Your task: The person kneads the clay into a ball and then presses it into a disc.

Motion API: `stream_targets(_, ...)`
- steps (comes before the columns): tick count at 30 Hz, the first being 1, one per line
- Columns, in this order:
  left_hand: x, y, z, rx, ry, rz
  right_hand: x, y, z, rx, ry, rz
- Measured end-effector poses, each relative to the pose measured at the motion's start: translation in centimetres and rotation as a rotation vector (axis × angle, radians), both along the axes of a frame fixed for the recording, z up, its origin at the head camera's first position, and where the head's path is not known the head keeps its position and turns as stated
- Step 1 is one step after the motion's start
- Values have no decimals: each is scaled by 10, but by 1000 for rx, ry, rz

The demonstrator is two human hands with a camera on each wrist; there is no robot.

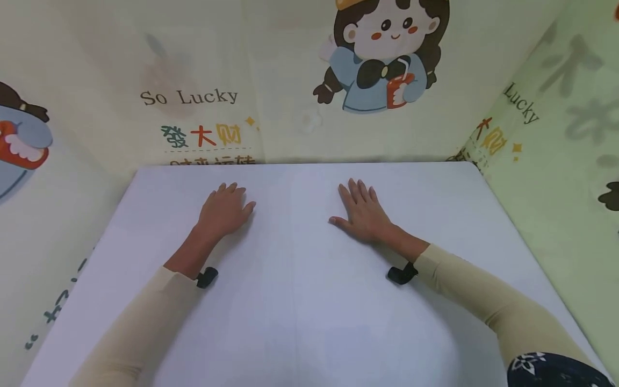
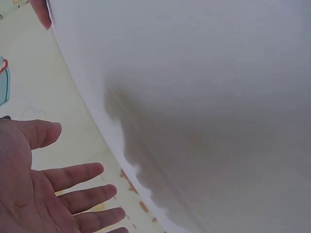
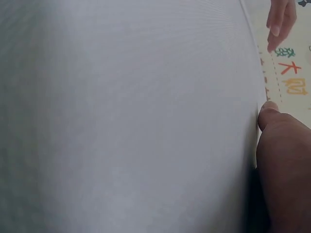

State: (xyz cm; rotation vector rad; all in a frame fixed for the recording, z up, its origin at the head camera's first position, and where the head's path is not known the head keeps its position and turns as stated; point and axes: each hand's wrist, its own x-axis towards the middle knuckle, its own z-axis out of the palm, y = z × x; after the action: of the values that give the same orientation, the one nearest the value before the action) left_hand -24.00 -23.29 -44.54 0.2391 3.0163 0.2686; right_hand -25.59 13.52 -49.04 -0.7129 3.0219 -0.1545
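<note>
My left hand (image 1: 224, 210) is held palm down over the far left part of the white table (image 1: 295, 301), holding nothing. In the left wrist view its palm and loosely spread fingers (image 2: 77, 175) show, with a shadow of the fingers on the white surface. My right hand (image 1: 365, 217) lies palm down at the far right of centre, fingers spread and thumb pointing left; it holds nothing. Only its thumb side (image 3: 286, 160) shows in the right wrist view, close against the white surface, and the other fingers are hidden there.
A small black device (image 1: 207, 277) sits at the left wrist, another black device (image 1: 402, 274) at the right. Behind the table's far edge stands a pale wall (image 1: 285, 118) with cartoon prints and lettering. A green-tinted wall (image 1: 556, 177) runs along the right.
</note>
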Motion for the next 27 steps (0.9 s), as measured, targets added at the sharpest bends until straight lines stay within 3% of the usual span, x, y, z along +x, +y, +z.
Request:
stream_targets(4,4,-16,13,16,11,33,-5,-1,11,-9,8,4)
stream_targets(7,9,-23,15,23,18,45,-5,-2,14,-36,8,1)
stream_targets(15,36,-31,-5,7,17,44,16,0,-1,-84,-11,-25)
stream_targets(20,50,-34,-13,-7,17,55,27,2,-5,-217,-73,-31)
stream_targets(24,46,-36,-1,0,55,52,27,11,16,-393,-129,-50)
stream_targets(27,39,-39,18,-3,95,51,23,25,46,-429,-85,-84)
